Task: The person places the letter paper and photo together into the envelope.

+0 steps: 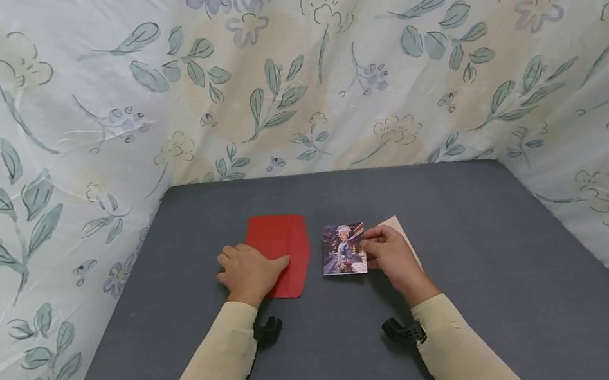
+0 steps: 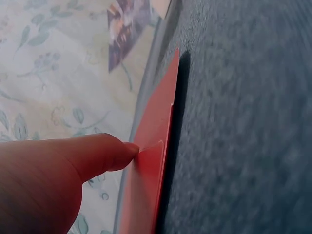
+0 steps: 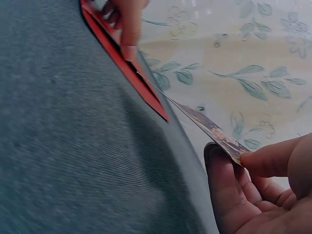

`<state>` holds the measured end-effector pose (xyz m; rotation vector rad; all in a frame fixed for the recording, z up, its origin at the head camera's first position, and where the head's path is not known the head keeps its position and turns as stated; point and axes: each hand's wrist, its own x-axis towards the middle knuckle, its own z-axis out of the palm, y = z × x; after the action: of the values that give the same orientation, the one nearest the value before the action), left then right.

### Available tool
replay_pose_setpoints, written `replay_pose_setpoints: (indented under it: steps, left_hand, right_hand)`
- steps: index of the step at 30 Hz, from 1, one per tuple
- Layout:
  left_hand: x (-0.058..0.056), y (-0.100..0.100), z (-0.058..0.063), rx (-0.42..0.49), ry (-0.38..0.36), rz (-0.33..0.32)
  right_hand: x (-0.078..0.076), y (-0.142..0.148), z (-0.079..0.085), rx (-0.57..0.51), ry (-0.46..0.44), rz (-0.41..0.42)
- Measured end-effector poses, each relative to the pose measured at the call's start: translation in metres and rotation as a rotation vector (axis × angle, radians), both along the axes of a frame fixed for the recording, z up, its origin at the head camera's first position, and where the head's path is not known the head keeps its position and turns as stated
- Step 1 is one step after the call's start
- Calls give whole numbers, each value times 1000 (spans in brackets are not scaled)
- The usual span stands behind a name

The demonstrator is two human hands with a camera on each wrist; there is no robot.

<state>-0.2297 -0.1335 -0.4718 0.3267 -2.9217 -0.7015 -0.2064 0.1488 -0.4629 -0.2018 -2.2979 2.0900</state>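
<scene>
A red envelope [image 1: 269,230] lies on the grey table, its flap side toward the right. My left hand [image 1: 247,271] rests at its left edge with the thumb stretched across it; in the left wrist view the thumb [image 2: 105,156] presses on the red paper [image 2: 151,126]. To the right, my right hand [image 1: 394,256] pinches a glossy picture card [image 1: 343,251] of a figure in a white hat between thumb and fingers. In the right wrist view the card [image 3: 214,129] tilts up off the table, its far end pointing toward the envelope [image 3: 126,68].
A pale card or paper [image 1: 402,233] shows behind my right hand; whether it is held or lying there I cannot tell. The grey tabletop [image 1: 328,355] ends at a floral cloth [image 1: 292,101] hanging behind and at the sides. Each wrist wears a black band [image 1: 406,331].
</scene>
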Motion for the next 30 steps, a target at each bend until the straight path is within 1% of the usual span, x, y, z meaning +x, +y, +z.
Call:
replay_pose_setpoints:
  steps: [4, 12, 17, 24, 30]
  left_hand:
    - [1, 5, 3, 6, -19, -12]
    - [3, 13, 7, 38, -35, -29]
    - [2, 15, 9, 52, -48, -25]
    - [3, 21, 10, 62, -70, -30]
    - [3, 25, 10, 56, -80, -33]
  right_hand:
    - [-3, -5, -4, -25, -27, 25]
    - [-4, -10, -4, -43, -43, 46]
    - [-5, -13, -5, -55, -60, 71]
    - [-5, -17, -7, -45, -76, 80]
    - [-5, -17, -8, -13, -84, 91]
